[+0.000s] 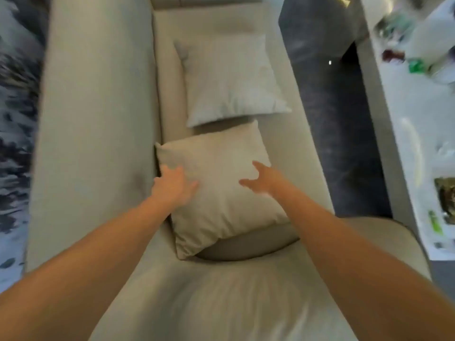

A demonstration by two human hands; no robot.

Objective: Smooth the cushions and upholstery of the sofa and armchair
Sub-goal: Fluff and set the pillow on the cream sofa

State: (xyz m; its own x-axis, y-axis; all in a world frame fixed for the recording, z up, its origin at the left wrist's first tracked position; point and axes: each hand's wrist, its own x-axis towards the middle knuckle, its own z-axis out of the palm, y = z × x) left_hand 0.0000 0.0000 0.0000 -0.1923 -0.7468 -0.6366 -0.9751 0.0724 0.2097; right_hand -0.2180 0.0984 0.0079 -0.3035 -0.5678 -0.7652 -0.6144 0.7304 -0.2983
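A beige sofa (93,124) runs away from me, its backrest on the left and its seat in the middle. A beige square cushion (219,193) leans on the seat near me. My left hand (172,185) lies flat on the cushion's left part, fingers spread. My right hand (263,179) hovers open at the cushion's right side, fingers apart, holding nothing. A paler grey cushion (229,80) lies farther along the seat. The near seat fabric (209,299) shows wrinkles. The picture is blurred by motion.
A dark floor strip (332,114) runs along the sofa's right side. Beyond it stands a white low table (403,124) with papers, a green item and other small things. A dark patterned rug or floor (17,119) lies behind the backrest.
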